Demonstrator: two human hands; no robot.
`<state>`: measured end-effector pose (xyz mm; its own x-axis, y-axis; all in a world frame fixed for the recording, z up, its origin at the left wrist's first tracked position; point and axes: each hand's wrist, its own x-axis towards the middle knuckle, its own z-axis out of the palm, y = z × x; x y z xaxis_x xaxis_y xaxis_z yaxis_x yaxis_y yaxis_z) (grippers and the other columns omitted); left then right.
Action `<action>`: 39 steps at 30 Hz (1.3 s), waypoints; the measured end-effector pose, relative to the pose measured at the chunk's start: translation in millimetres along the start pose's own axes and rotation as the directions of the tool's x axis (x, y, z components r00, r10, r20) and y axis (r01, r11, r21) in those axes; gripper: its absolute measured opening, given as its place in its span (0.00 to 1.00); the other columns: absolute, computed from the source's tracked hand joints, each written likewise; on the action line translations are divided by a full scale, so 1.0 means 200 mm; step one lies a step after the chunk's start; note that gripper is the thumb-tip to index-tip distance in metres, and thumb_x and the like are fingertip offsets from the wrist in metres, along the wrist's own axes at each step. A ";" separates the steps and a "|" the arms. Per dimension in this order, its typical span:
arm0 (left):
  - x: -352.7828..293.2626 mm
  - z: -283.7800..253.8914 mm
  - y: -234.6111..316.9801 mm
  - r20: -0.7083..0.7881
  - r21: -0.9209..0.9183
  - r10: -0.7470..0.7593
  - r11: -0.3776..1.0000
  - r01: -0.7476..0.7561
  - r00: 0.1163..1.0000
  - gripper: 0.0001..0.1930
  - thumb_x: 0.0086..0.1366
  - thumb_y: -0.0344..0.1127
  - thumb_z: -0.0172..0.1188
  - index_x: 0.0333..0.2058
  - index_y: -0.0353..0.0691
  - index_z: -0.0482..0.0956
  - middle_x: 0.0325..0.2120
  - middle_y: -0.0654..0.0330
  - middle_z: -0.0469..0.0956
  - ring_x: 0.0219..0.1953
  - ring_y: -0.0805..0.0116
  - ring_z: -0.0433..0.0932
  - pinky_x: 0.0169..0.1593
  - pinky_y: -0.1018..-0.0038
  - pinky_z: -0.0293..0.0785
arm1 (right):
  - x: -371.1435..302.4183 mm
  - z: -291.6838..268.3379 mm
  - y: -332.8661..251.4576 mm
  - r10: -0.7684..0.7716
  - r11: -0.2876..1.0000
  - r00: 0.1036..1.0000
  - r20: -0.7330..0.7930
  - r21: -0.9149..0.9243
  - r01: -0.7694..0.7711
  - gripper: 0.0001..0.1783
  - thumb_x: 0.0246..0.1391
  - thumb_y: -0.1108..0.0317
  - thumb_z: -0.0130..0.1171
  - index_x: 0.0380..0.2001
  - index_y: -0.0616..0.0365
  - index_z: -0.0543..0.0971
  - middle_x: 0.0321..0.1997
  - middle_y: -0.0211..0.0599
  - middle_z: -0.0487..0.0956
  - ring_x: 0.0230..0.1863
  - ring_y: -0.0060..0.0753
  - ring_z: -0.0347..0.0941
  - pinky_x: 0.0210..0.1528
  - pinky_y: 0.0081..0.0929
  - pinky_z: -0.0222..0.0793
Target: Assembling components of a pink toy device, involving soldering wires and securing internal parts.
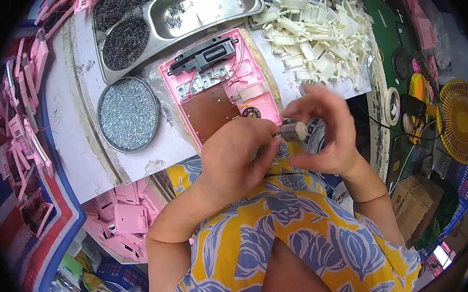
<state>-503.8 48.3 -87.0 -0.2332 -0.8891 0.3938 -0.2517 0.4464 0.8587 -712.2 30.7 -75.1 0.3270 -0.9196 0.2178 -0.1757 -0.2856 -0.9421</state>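
Note:
In front of my body, my left hand (237, 154) is closed, thumb and fingers pinching one end of a small grey cylindrical part with a cream end (295, 131). My right hand (330, 125) curves around the other side of that part, its thumb and fingers spread apart; its fingertips are a little blurred. Just beyond both hands lies an open pink casing (266, 108). Inside it are a brown board (210, 112), a black mechanism (203, 57) across the top, thin red wires, a whitish block (251, 92) and a round part (251, 113) partly hidden by my left hand.
A round dish of small silvery screws (127, 114) stands left of the casing. Behind it, a metal tray (203, 10) holds dark springs (125, 42). Cream plastic pieces (313, 37) are heaped at right. Pink parts (130, 218) fill a container lower left; a yellow fan (459, 121) stands far right.

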 end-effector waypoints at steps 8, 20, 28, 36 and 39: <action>-0.02 -0.01 -0.03 -0.126 -0.252 -0.010 0.968 -0.022 0.992 0.16 0.52 0.18 0.71 0.38 0.36 0.77 0.34 0.51 0.83 0.33 0.59 0.83 0.36 0.70 0.80 | 0.08 -0.05 -0.03 -0.269 0.948 0.946 0.180 -0.126 0.293 0.21 0.41 0.75 0.74 0.43 0.60 0.83 0.32 0.37 0.82 0.30 0.36 0.78 0.31 0.29 0.72; -0.05 -0.06 -0.03 -0.038 -0.268 -0.144 0.955 0.129 0.989 0.11 0.54 0.17 0.68 0.35 0.33 0.79 0.36 0.51 0.83 0.37 0.62 0.82 0.41 0.73 0.79 | 0.11 -0.01 -0.04 -0.297 0.937 0.934 0.196 -0.127 0.325 0.22 0.37 0.78 0.73 0.41 0.59 0.81 0.32 0.38 0.80 0.32 0.41 0.78 0.33 0.32 0.75; -0.04 -0.10 -0.02 0.010 -0.321 -0.279 0.908 0.267 0.960 0.12 0.56 0.17 0.65 0.39 0.32 0.78 0.47 0.50 0.75 0.44 0.67 0.78 0.44 0.76 0.76 | 0.17 -0.02 -0.05 -0.269 0.934 0.931 0.246 -0.169 0.314 0.19 0.39 0.77 0.71 0.39 0.58 0.82 0.32 0.38 0.81 0.32 0.42 0.79 0.35 0.32 0.76; 0.30 -0.14 -0.15 -0.012 0.679 -0.011 0.734 0.017 1.000 0.09 0.50 0.35 0.72 0.30 0.42 0.85 0.34 0.60 0.72 0.37 0.61 0.73 0.45 0.65 0.63 | 0.17 -0.17 0.03 -0.212 0.931 0.967 0.142 -0.272 0.244 0.18 0.44 0.79 0.69 0.42 0.62 0.83 0.38 0.41 0.84 0.35 0.37 0.81 0.37 0.29 0.77; 0.33 -0.07 -0.18 0.035 0.798 -0.026 0.602 -0.012 0.999 0.09 0.50 0.41 0.73 0.28 0.45 0.86 0.32 0.63 0.72 0.39 0.61 0.72 0.47 0.63 0.59 | 0.17 -0.18 0.04 -0.229 0.927 0.969 0.095 -0.283 0.247 0.17 0.45 0.79 0.68 0.42 0.63 0.83 0.37 0.41 0.84 0.34 0.36 0.81 0.37 0.28 0.77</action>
<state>-496.9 -27.0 -86.8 -0.2594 -0.8962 0.3601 -0.8984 0.3607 0.2505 -736.2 -13.4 -65.8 0.4449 -0.7999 0.4028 -0.3450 -0.5681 -0.7471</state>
